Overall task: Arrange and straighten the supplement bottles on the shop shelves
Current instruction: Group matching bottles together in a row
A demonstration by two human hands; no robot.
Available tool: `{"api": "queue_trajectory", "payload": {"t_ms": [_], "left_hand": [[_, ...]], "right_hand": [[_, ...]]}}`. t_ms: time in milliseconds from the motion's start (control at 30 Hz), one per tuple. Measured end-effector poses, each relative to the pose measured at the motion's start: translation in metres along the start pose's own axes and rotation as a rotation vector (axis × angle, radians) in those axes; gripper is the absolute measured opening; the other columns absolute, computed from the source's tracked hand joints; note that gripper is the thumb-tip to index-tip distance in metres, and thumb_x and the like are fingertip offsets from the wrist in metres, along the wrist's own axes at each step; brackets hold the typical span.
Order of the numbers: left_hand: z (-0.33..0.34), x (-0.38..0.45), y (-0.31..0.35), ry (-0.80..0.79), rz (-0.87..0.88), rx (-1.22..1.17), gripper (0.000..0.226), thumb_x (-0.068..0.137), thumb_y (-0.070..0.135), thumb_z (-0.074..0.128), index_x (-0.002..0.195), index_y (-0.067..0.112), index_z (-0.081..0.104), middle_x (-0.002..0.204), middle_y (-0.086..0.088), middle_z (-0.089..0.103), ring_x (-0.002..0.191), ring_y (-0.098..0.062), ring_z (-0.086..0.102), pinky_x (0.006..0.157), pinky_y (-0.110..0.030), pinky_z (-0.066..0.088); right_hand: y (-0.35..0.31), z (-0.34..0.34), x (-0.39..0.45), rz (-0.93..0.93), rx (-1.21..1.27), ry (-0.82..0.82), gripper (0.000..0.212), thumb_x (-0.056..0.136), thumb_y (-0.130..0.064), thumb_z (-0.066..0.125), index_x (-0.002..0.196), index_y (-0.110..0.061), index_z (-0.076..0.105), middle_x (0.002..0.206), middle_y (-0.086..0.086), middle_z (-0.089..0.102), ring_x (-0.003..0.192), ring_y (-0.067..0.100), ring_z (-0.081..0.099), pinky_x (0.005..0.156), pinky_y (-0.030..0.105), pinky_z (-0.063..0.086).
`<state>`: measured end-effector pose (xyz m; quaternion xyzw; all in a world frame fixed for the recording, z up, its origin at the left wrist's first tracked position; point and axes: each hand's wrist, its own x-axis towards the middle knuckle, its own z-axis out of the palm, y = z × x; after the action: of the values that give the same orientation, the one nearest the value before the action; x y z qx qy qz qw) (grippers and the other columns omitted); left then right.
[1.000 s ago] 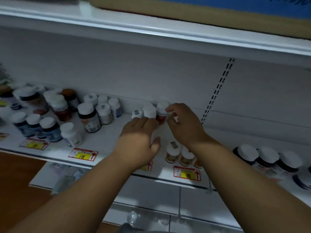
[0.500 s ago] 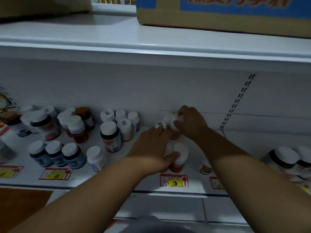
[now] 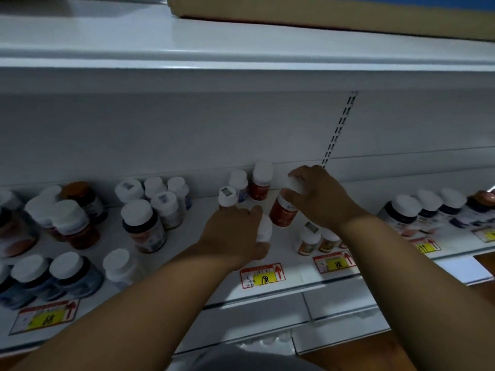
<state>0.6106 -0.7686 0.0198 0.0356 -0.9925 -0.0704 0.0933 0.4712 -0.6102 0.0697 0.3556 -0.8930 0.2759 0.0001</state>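
Shelf: white metal shop shelf (image 3: 289,266), its front edge carrying price tags; a slotted upright strip (image 3: 338,127) ran down the back panel.
Right hand: right hand (image 3: 318,199) reached in over the shelf middle, fingers (image 3: 296,175) curled round the white cap of a red-labelled bottle (image 3: 283,211); the bottle was tilted, cap toward the back panel.
Left hand: left hand (image 3: 233,236) lay just left of that bottle, fingers and thumb closed on a white-capped bottle (image 3: 263,229), most of it hidden under the palm.
Back row, centre: red-labelled upright bottle (image 3: 261,182) against the back panel; beside it on the left a white-capped bottle (image 3: 238,183); in front of that a small bottle with a grey sticker on its cap (image 3: 227,195), just beyond the left fingertips.
Front, centre right: two small amber bottles (image 3: 316,238) standing near the shelf edge, below the right wrist.
Left group: dark and red-brown white-capped bottles (image 3: 142,223), loosely clustered; blue-labelled ones (image 3: 53,277) nearer the edge.
Right group: row of dark white-capped bottles (image 3: 417,207), leaning.
Price tags: red and yellow, reading 198 (image 3: 262,275) below the left hand, 68 (image 3: 45,317) far left; a third (image 3: 334,262) below the amber bottles.
Upper shelf: cardboard box (image 3: 321,14) standing on it.
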Motion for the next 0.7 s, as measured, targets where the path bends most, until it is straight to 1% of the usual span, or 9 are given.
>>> {"api": "queue_trajectory", "payload": {"t_ms": [67,133,200,300,400,467,533,633,700], "left_hand": [[-0.002,-0.004,-0.006,0.006,-0.018,0.001,0.062,0.076,0.067,0.055,0.119,0.023,0.041,0.105,-0.002,0.060,0.089,-0.025,0.058,0.069,-0.032,0.043],[-0.003,-0.006,-0.006,0.013,-0.013,0.018,0.060,0.077,0.067,0.055,0.116,0.023,0.042,0.103,-0.002,0.060,0.088,-0.025,0.058,0.070,-0.033,0.045],[-0.002,-0.006,-0.003,0.030,0.015,0.063,0.058,0.079,0.067,0.054,0.113,0.022,0.043,0.101,-0.002,0.060,0.085,-0.024,0.057,0.066,-0.031,0.041],[-0.001,-0.005,0.000,0.050,0.037,0.113,0.058,0.079,0.068,0.052,0.112,0.020,0.044,0.098,-0.001,0.061,0.081,-0.022,0.058,0.063,-0.029,0.034],[-0.002,-0.007,-0.004,0.060,0.028,0.104,0.060,0.078,0.070,0.053,0.109,0.020,0.045,0.095,-0.001,0.061,0.079,-0.022,0.057,0.062,-0.029,0.033],[-0.002,-0.007,-0.004,0.062,0.037,0.103,0.060,0.077,0.071,0.053,0.108,0.020,0.046,0.094,-0.001,0.062,0.077,-0.021,0.058,0.062,-0.028,0.034],[-0.002,-0.006,-0.001,0.057,0.040,0.117,0.060,0.077,0.072,0.053,0.106,0.020,0.047,0.092,-0.001,0.063,0.076,-0.020,0.057,0.061,-0.028,0.033],[-0.002,-0.003,0.000,0.053,0.022,0.140,0.061,0.076,0.072,0.052,0.105,0.020,0.048,0.092,-0.002,0.064,0.076,-0.021,0.057,0.062,-0.028,0.031],[-0.003,-0.003,0.000,0.051,-0.012,0.130,0.062,0.074,0.073,0.054,0.106,0.020,0.047,0.094,-0.001,0.063,0.077,-0.021,0.057,0.062,-0.028,0.031]], "right_hand": [[-0.005,0.002,-0.005,-0.039,-0.027,-0.095,0.042,0.081,-0.047,0.067,0.116,-0.030,0.053,0.105,-0.005,0.047,0.091,0.012,0.049,0.070,0.022,0.035],[-0.013,0.007,-0.009,-0.074,-0.072,-0.159,0.042,0.077,-0.045,0.071,0.111,-0.029,0.054,0.104,-0.004,0.053,0.090,0.012,0.050,0.066,0.022,0.034],[-0.019,0.014,-0.012,-0.091,-0.137,-0.217,0.044,0.075,-0.042,0.074,0.111,-0.025,0.055,0.108,-0.002,0.059,0.087,0.009,0.047,0.064,0.020,0.031],[-0.023,0.020,-0.016,-0.097,-0.251,-0.306,0.046,0.075,-0.040,0.074,0.113,-0.022,0.055,0.107,0.000,0.059,0.084,0.010,0.045,0.064,0.022,0.031],[-0.024,0.019,-0.015,-0.114,-0.275,-0.349,0.039,0.076,-0.039,0.073,0.107,-0.023,0.055,0.100,-0.002,0.058,0.080,0.011,0.046,0.057,0.017,0.028],[-0.025,0.019,-0.013,-0.121,-0.298,-0.380,0.038,0.077,-0.041,0.072,0.106,-0.023,0.054,0.097,-0.003,0.057,0.081,0.011,0.047,0.057,0.018,0.028],[-0.023,0.019,-0.011,-0.128,-0.341,-0.398,0.040,0.077,-0.044,0.071,0.106,-0.022,0.054,0.096,-0.004,0.054,0.082,0.012,0.046,0.058,0.021,0.029],[-0.018,0.018,-0.007,-0.133,-0.362,-0.427,0.047,0.074,-0.048,0.072,0.109,-0.022,0.055,0.094,-0.007,0.050,0.083,0.011,0.045,0.057,0.020,0.027],[-0.015,0.015,-0.003,-0.147,-0.348,-0.450,0.051,0.073,-0.049,0.073,0.112,-0.021,0.057,0.098,-0.006,0.054,0.085,0.012,0.047,0.059,0.020,0.031]]}}
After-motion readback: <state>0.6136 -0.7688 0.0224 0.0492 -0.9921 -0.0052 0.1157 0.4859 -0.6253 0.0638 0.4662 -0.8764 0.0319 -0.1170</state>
